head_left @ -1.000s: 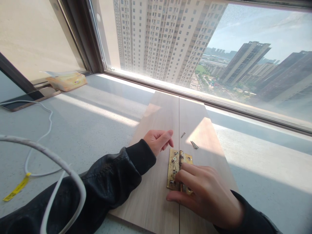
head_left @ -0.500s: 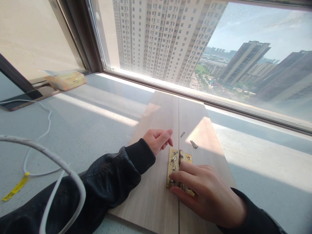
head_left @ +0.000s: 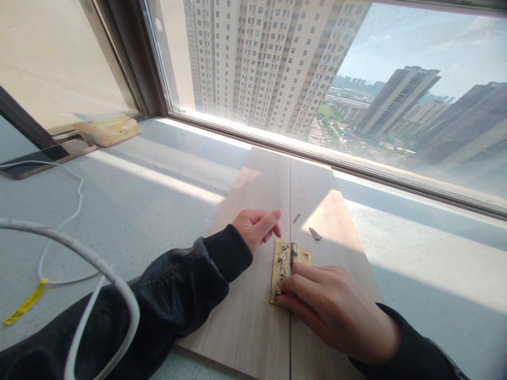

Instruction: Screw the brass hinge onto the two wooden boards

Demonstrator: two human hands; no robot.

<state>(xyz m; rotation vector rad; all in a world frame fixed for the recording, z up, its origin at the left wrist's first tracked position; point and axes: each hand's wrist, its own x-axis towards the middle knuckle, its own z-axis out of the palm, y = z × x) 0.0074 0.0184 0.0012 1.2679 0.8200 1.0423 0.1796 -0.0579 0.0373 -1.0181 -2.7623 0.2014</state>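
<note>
A worn brass hinge (head_left: pixel 278 272) lies open across the seam between two pale wooden boards (head_left: pixel 245 327). Small screws (head_left: pixel 283 257) stand in holes of its left leaf. My right hand (head_left: pixel 336 303) reaches over the hinge, thumb and forefinger pinched on a screw at the lowest hole of that leaf; the fingertips mostly hide it, and the hand covers much of the right leaf. Just beyond the hinge's upper left corner, my left hand (head_left: pixel 257 227) rests on the board, fingers curled and thumb against them, with nothing showing between them.
A loose screw (head_left: pixel 297 217) and a small pile of screws (head_left: pixel 315 234) lie on the right board. White cable (head_left: pixel 127 301) with a yellow tag (head_left: pixel 26 303) loops at the left. A phone (head_left: pixel 35 164) and a tissue pack (head_left: pixel 106 131) lie by the window frame (head_left: pixel 154 100).
My right thumb and forefinger have closed together on the screw at the hinge's lowest left hole; they were apart around it before. My left hand has not moved.
</note>
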